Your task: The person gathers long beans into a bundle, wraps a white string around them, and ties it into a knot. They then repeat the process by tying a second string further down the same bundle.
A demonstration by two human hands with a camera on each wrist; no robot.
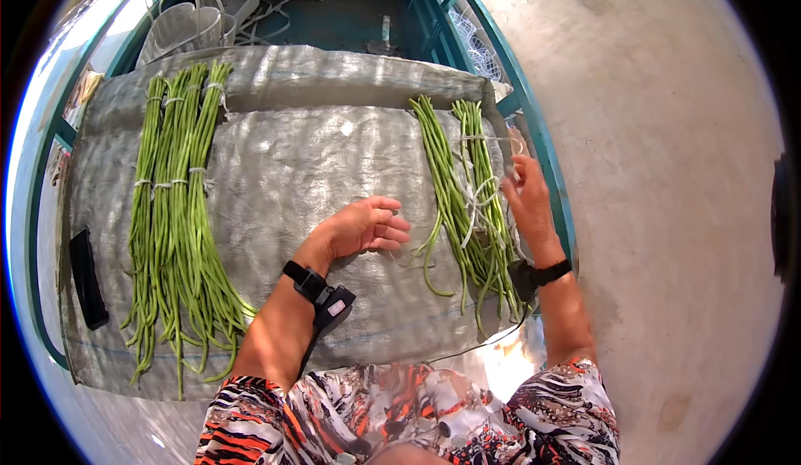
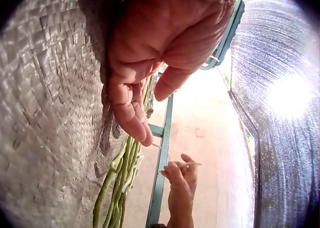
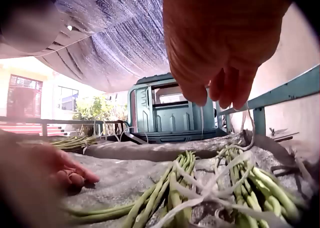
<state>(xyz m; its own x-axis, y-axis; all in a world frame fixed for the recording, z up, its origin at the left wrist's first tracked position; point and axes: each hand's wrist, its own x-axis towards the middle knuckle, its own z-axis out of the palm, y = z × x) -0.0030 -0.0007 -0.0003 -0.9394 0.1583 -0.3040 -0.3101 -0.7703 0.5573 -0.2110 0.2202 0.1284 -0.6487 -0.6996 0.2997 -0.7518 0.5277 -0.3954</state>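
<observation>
The left hand (image 1: 365, 227) hovers with fingers loosely bent and nothing held, over a grey woven sheet (image 1: 275, 156). The right hand (image 1: 527, 198) pinches white string (image 3: 204, 192) beside the long green beans (image 1: 448, 179) on the sheet's right side; translucent containers (image 1: 171, 35) stand farther off, in the teal cargo bed (image 1: 350, 27).

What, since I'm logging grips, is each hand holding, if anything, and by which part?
The right hand pinches a thin white string in its fingertips, apparently near a loose end. The left hand holds nothing.
</observation>
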